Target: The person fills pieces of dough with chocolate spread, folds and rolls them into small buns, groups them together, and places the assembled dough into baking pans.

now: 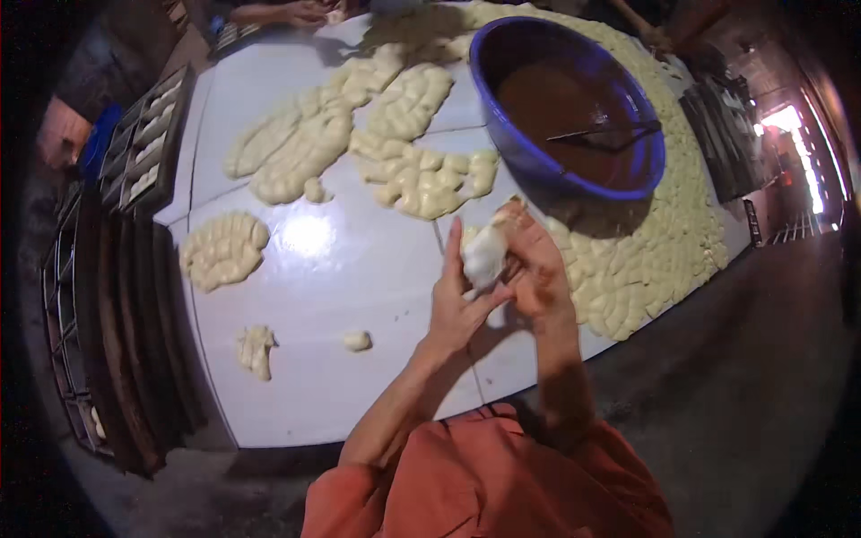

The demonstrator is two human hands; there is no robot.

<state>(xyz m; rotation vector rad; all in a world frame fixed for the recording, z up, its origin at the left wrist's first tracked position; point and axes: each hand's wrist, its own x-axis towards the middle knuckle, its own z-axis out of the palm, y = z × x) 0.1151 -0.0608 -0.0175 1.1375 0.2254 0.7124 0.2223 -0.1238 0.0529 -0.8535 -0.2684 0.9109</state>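
Note:
A piece of pale dough (485, 256) is held up between my two hands above the white table. My left hand (456, 300) cups it from the left and below, thumb and fingers bent round it. Curled over its right side is my right hand (536, 260), with brown smears on the fingers and wrist. Close beyond them stands a blue basin (505, 134) with brown contents (560, 103), and a dark flat tool (610, 139) lies across it. A small dough lump (358, 341) and a ragged dough scrap (257, 351) rest on the table to my left.
Several flattened dough masses (305, 148) spread over the white tabletop (314, 296). A wide dough sheet (646, 269) covers its right side. Stacked dark trays (126, 332) stand along the left edge, one tray (148, 143) holding dough pieces. Another person's hand (308, 13) is at the far edge.

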